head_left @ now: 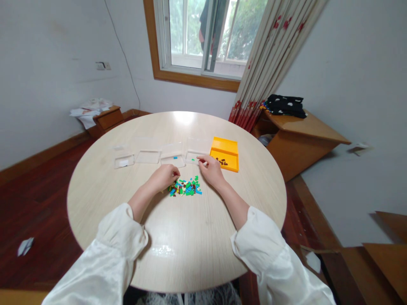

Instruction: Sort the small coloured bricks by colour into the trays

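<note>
A small heap of coloured bricks (187, 187), green, blue, brown and white, lies in the middle of a round pale wooden table (104, 186). My left hand (165, 176) rests at the heap's left edge with its fingers curled down among the bricks. My right hand (210, 168) is raised just right of the heap, fingers pinched near the rim of a clear tray (194, 156); what it pinches is too small to make out. A yellow tray (226, 153) with a few dark bricks sits to the right of that hand.
Three more clear trays (148, 156) stand in a row behind the heap, some with a brick or two inside. A wooden cabinet (302, 135) with dark cloth stands at the right, a low stand (108, 118) with papers at the left, a window and curtain behind.
</note>
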The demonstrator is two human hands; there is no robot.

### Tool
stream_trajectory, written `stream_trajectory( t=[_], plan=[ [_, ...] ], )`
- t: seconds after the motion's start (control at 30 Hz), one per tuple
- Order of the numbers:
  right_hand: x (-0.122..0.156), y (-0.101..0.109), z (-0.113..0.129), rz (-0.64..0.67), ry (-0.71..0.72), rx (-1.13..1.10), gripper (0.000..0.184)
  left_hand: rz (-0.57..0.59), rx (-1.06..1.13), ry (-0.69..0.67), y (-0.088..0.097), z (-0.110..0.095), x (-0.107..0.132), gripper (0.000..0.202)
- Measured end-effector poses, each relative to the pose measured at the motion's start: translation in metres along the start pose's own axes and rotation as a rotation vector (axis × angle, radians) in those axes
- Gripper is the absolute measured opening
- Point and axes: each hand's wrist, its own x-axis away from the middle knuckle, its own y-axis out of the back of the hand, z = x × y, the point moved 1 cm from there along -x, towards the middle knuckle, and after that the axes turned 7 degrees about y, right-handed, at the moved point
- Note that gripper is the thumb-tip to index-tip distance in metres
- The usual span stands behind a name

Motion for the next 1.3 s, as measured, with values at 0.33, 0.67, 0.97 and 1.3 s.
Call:
stream_trajectory(
  t=[0.33, 0.67, 0.97, 1.3],
  plan=[
    [0.001, -0.001, 0.000, 0.005, 0.000, -0.005, 0.023, -0.025, 0.015, -0.034, 0.002, -0.003, 0.001, 0.016],
    [0.001, -0.002, 0.000, 0.008, -0.008, -0.019, 0.023, -0.251, 0.406, 0.069, 0.008, 0.000, -0.001, 0.013],
    [0.002, -0.004, -0.001, 0.014, -0.018, -0.042, 0.023, -0.761, 0.678, 0.253, 0.053, 0.030, 0.005, 0.018],
    [0.003, -0.006, 0.003, 0.032, 0.000, -0.053, 0.024, -0.871, 0.098, 0.633, 0.074, 0.096, 0.031, 0.011]
  ],
)
